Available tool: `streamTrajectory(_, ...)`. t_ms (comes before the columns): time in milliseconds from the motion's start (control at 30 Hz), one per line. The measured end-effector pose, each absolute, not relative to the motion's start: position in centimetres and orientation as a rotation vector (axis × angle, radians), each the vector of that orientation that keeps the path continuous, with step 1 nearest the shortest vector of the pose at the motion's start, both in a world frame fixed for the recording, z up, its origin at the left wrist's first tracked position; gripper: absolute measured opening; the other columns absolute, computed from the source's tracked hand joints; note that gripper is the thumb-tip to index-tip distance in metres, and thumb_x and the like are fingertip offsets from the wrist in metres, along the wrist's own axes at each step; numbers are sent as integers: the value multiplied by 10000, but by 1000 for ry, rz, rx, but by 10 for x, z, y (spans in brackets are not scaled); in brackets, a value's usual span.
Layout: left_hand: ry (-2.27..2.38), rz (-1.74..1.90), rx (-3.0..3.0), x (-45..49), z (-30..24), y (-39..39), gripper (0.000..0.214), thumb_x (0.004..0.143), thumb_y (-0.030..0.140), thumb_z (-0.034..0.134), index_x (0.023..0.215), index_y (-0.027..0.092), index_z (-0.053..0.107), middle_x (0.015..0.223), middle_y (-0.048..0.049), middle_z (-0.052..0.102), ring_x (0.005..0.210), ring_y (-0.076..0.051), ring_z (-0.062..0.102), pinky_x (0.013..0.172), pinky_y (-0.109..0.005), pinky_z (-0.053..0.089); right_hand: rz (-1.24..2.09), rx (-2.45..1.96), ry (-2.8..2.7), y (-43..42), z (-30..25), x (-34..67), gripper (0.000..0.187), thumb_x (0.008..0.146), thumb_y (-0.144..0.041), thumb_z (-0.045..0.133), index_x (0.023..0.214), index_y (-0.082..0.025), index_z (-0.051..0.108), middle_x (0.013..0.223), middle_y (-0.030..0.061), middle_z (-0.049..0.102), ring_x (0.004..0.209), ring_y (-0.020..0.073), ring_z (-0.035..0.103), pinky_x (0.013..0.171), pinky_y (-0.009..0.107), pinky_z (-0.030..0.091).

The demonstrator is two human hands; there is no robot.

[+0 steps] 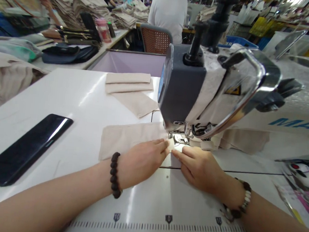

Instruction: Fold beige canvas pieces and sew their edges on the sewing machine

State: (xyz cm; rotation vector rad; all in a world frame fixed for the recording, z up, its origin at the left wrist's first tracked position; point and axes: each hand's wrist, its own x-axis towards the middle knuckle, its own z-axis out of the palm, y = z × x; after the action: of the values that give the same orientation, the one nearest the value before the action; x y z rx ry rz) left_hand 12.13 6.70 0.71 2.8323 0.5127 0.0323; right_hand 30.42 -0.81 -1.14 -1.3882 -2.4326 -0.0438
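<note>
A beige fabric strip lies across the white sewing table and runs under the presser foot of the grey sewing machine. My left hand lies on the strip with its fingers together, the tips just left of the foot. Facing it, my right hand presses down in front of the foot, its fingertips nearly touching the left ones. Beyond the foot, the fabric comes out to the right. Each wrist wears a bead bracelet.
Folded beige pieces lie at the table's back. A black phone rests at the left. A printed ruler runs along the front edge. A person in a white shirt sits ahead beside fabric stacks.
</note>
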Motion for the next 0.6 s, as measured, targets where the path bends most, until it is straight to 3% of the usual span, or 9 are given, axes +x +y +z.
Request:
streamTrajectory(200, 456, 24, 2901, 127, 7, 86, 198, 874, 58, 380, 1003, 113, 521, 1035, -80, 566, 1019, -165, 524, 926, -295, 421, -58, -1553, -2402, -4, -12, 301, 350, 768, -100, 419, 1085, -115, 565, 766, 55, 605, 671, 143, 526, 559, 240, 340)
streamTrajectory(600, 539, 98, 2836, 131, 4, 97, 195, 891, 57, 372, 961, 100, 549, 996, -64, 589, 968, -123, 552, 906, -233, 433, -100, -1547, -2382, -4, -12, 300, 357, 754, -81, 413, 1065, -104, 588, 750, 60, 607, 643, 160, 538, 535, 255, 363)
